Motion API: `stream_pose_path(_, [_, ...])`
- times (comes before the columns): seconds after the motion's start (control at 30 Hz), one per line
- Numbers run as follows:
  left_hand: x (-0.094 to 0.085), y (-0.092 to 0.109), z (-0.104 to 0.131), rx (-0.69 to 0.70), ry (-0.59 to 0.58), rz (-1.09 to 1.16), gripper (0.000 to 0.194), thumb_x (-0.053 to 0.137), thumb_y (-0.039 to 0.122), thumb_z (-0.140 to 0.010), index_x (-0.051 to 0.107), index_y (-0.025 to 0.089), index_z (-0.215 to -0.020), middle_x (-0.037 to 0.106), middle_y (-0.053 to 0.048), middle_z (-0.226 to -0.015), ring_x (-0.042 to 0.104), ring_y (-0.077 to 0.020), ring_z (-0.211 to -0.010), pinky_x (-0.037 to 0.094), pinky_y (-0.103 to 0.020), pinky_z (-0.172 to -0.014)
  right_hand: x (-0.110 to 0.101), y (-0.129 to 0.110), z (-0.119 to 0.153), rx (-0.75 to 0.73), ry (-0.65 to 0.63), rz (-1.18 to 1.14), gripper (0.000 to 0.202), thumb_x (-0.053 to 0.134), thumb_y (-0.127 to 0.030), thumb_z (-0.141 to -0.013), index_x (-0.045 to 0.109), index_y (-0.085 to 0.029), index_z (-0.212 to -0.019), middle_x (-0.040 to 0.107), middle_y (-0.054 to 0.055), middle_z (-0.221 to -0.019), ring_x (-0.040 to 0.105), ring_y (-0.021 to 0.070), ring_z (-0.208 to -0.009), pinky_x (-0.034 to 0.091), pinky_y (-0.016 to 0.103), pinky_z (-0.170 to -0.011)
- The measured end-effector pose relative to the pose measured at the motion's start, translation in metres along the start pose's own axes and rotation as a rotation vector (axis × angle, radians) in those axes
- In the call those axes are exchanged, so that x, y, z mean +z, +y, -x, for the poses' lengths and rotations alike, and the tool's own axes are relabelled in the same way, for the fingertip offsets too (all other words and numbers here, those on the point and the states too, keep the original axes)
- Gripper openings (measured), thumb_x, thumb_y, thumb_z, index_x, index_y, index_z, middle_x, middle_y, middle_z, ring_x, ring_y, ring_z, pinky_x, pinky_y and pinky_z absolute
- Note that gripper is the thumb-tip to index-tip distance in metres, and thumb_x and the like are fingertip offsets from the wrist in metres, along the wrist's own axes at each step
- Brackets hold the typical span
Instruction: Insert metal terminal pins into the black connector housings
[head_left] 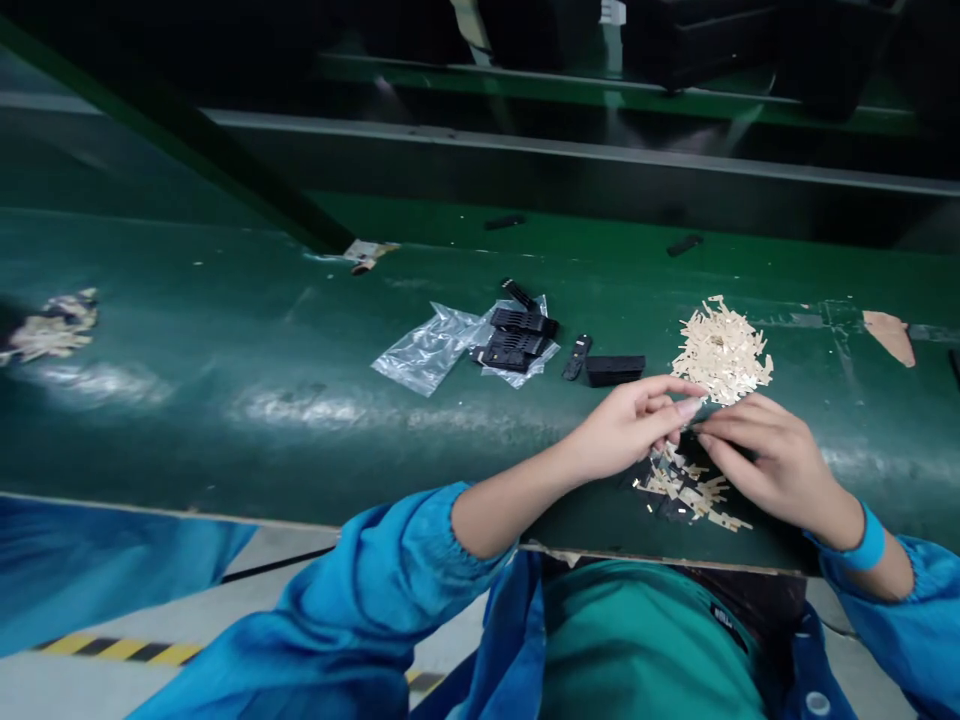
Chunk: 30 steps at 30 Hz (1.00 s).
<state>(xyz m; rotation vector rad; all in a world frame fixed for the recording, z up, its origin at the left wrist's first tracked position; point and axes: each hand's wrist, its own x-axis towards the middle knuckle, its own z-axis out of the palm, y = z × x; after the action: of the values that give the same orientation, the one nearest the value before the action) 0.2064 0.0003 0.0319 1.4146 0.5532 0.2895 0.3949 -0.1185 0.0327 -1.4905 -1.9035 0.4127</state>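
Note:
My left hand is closed, with thumb and forefinger pinched on something too small to make out. Close beside it, my right hand also pinches, its fingertips almost meeting the left ones; what they hold is hidden. Just beyond the hands lies a heap of small cream-coloured flat pieces. Below the hands, nearer the bench edge, are scattered cream strips mixed with dark bits. A black stacked block sits to the left of the heap, next to a single slim black part.
Black slotted parts rest on clear plastic bags on the green bench. Another pale heap is at far left. A slanted green post meets the bench. A brown scrap lies at right.

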Motion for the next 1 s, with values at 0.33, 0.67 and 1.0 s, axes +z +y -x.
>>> stream_pose_path(0.33, [0.014,-0.019,0.0,0.288,-0.116,-0.974,0.015,0.066,0.032,-0.097,0.076,0.02,-0.094,0.067,-0.003,-0.09,0.06,-0.0212,-0.092,0.042,-0.034,-0.082,-0.002,0.008,0.001,0.543,0.152,-0.511,0.012,0.075,-0.029,-0.084,0.084,-0.025,-0.077,0.079,0.005,-0.087,0.071,0.0216,-0.081,0.055,0.032,-0.073])
stream_pose_path(0.67, [0.0,0.019,0.008,0.229,-0.068,-0.859,0.039,0.063,0.057,-0.096,0.076,0.02,-0.092,0.068,-0.001,-0.084,0.063,-0.0168,-0.079,0.042,-0.029,-0.071,-0.025,0.01,-0.026,0.581,-0.002,-0.458,0.016,0.072,-0.03,-0.082,0.082,-0.024,-0.073,0.079,0.003,-0.075,0.071,0.0203,-0.073,0.054,0.029,-0.069])
stream_pose_path(1.0, [0.015,0.029,-0.029,0.109,0.3,-0.278,0.015,0.076,0.03,-0.088,0.071,0.016,-0.088,0.064,0.003,-0.072,0.055,-0.0087,-0.06,0.043,-0.02,-0.056,-0.022,0.012,-0.022,0.448,0.04,-0.49,0.023,0.066,-0.03,-0.095,0.08,-0.023,-0.079,0.076,0.004,-0.076,0.069,0.0187,-0.071,0.054,0.027,-0.065])
